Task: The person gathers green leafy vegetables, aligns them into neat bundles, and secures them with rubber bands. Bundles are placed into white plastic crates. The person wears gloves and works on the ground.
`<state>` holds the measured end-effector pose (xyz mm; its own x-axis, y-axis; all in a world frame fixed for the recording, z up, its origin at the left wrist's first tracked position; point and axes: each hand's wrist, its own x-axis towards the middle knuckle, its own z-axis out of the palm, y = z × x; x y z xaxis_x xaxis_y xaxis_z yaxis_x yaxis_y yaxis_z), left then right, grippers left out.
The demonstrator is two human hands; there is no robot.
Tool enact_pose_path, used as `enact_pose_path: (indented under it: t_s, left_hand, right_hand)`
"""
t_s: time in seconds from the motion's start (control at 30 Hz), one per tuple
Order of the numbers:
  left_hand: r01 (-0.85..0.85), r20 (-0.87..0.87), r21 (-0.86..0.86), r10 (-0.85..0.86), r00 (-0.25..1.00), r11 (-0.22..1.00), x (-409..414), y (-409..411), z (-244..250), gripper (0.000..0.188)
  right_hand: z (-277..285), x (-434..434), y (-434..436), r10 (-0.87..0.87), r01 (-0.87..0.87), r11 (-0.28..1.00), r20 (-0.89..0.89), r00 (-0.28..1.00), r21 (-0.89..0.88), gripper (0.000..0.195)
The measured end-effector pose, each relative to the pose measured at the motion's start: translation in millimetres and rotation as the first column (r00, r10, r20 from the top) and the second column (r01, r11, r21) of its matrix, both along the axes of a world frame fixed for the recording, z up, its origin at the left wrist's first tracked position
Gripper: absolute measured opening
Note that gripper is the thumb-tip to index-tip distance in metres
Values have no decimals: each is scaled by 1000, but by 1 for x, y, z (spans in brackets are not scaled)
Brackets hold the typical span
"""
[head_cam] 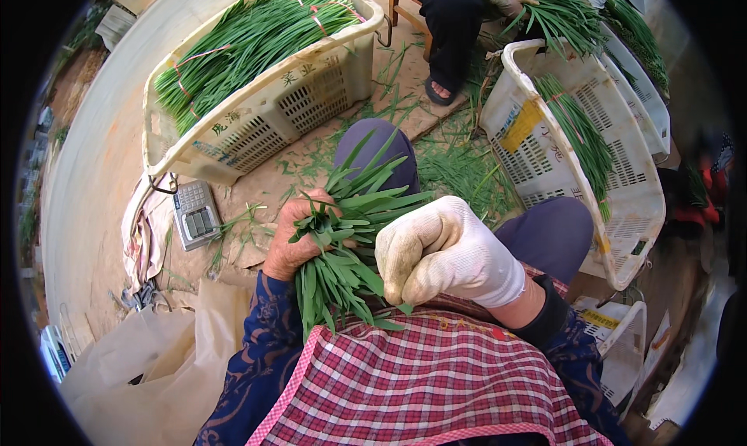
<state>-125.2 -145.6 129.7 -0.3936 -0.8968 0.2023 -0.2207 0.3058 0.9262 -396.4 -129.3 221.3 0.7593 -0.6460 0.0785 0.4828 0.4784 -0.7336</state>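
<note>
My bare left hand (300,233) is closed around a bunch of flat green leaves, apparently Chinese chives (344,271), which fan out above my lap. Beside the bunch, on its right, is my right hand (449,253) in a white knitted glove with stained fingers. Its thumb and forefinger are pinched together, with a small green leaf tip (404,308) just below them; whether they grip it is unclear. A red-and-white checked apron (420,376) covers my lap.
A plastic crate (257,125) of tied green bundles stands upper left; another crate (624,236) with one tied bundle is at right. A calculator (196,214) and plastic sheeting (175,352) lie left. A co-worker's gloved hand (509,4) holds greens at top. Leaf scraps (461,172) litter the ground.
</note>
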Motion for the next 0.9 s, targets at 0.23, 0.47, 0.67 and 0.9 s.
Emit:
enact_pose_path:
  t_s: [0.23, 0.47, 0.67, 0.9]
  left_hand:
    - [-106, -601, 650, 595, 534, 752, 37, 29, -14, 37]
    - [-27, -692, 607, 544, 474, 795, 39, 16, -4, 37]
    - [-9, -709, 596, 532, 463, 803, 40, 15, 8, 37]
    - [2, -720, 579, 509, 472, 815, 42, 11, 34, 39]
  right_hand:
    - [-11, -23, 10, -197, 150, 977, -369, 908, -153, 7]
    - [-23, -14, 16, -321, 125, 898, -434, 842, -421, 10]
    - [-34, -7, 17, -425, 47, 776, -465, 777, -630, 10]
    - [-41, 0, 19, -436, -39, 713, -486, 758, -700, 9]
